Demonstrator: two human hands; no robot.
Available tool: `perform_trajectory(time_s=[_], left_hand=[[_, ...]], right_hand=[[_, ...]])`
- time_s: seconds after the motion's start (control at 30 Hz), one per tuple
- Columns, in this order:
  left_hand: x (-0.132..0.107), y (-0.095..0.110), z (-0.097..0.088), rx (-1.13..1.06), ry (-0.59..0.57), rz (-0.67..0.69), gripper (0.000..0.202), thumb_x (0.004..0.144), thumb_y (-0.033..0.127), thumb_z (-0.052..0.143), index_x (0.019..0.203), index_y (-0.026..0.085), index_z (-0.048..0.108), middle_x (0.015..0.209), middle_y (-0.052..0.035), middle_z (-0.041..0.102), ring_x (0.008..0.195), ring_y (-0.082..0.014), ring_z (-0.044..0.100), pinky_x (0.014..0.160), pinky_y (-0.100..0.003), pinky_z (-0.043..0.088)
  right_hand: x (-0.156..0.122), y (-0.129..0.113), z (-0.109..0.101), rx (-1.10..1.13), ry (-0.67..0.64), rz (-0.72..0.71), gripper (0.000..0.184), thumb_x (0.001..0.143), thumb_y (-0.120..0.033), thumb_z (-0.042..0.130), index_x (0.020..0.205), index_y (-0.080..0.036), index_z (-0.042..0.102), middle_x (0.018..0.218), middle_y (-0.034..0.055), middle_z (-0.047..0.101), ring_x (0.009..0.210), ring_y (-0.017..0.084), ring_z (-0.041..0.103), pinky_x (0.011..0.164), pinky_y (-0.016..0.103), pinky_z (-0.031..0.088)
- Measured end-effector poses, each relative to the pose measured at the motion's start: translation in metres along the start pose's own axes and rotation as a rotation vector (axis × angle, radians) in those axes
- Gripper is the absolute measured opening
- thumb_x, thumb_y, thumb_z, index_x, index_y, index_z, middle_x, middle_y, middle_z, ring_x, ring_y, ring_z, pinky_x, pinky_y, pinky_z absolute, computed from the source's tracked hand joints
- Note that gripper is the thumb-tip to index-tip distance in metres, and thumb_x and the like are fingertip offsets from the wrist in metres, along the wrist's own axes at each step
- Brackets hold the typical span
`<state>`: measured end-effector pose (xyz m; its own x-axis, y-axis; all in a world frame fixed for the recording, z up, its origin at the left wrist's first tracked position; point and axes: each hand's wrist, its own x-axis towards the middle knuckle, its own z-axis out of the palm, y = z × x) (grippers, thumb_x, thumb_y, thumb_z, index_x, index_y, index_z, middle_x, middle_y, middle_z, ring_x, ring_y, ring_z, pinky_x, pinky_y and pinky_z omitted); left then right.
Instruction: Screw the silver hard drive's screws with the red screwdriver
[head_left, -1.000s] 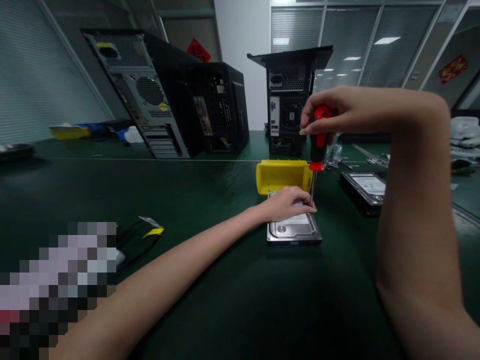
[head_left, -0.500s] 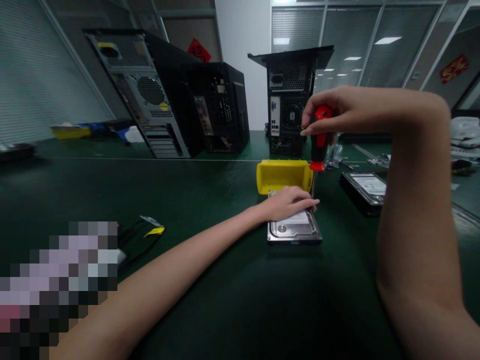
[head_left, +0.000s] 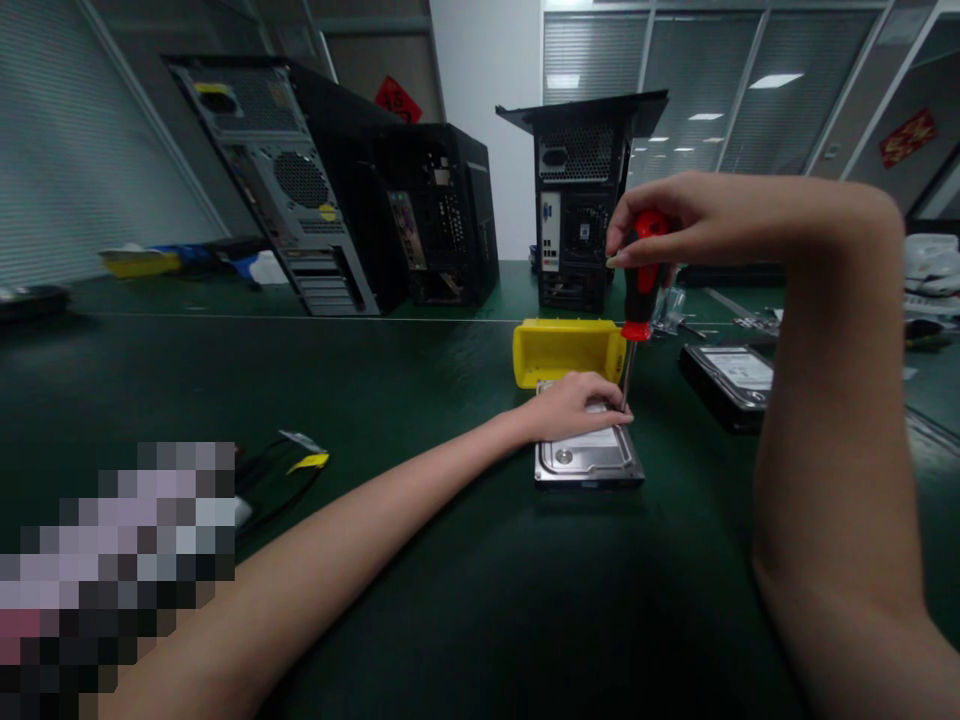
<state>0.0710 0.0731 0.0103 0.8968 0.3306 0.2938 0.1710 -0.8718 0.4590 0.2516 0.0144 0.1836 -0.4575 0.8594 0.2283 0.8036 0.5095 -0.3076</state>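
A silver hard drive (head_left: 589, 459) lies flat on the green table (head_left: 420, 400). My left hand (head_left: 574, 404) rests on the drive's far half, fingers laid flat and pointing right, touching the screwdriver's shaft. My right hand (head_left: 660, 225) is wrapped round the top of a red and black screwdriver (head_left: 637, 290), which stands upright with its tip at the drive's far right corner.
A yellow bin (head_left: 566, 350) sits just behind the drive. A second hard drive (head_left: 731, 380) lies to the right. Three open computer cases (head_left: 330, 190) stand at the back. Cables with a yellow tag (head_left: 300, 465) lie at the left.
My left fingers drew back slightly along the drive after stretching out. The screwdriver handle shifted a little to the right in my right hand.
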Motion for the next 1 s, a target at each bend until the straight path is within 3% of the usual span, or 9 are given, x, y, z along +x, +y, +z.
perform_trajectory(time_s=[0.67, 1.0], left_hand=[[0.0009, -0.0028, 0.0021, -0.026, 0.005, -0.062, 0.025, 0.089, 0.039, 0.060, 0.098, 0.018, 0.072, 0.098, -0.0051, 0.070, 0.092, -0.0161, 0.063, 0.083, -0.029, 0.046], [0.0020, 0.0034, -0.0003, -0.113, 0.008, -0.108, 0.053, 0.100, 0.049, 0.031, 0.096, 0.018, 0.074, 0.099, -0.0059, 0.071, 0.090, -0.0146, 0.063, 0.088, -0.028, 0.044]], right_hand=[[0.0017, -0.0028, 0.0002, -0.057, -0.006, -0.040, 0.029, 0.089, -0.037, 0.055, 0.107, -0.016, 0.062, 0.103, 0.0052, 0.064, 0.084, 0.017, 0.062, 0.072, 0.033, 0.052], [-0.0006, -0.0023, -0.0009, -0.022, -0.012, -0.023, 0.028, 0.087, -0.039, 0.056, 0.105, -0.019, 0.062, 0.104, 0.0061, 0.065, 0.087, 0.020, 0.063, 0.068, 0.032, 0.053]])
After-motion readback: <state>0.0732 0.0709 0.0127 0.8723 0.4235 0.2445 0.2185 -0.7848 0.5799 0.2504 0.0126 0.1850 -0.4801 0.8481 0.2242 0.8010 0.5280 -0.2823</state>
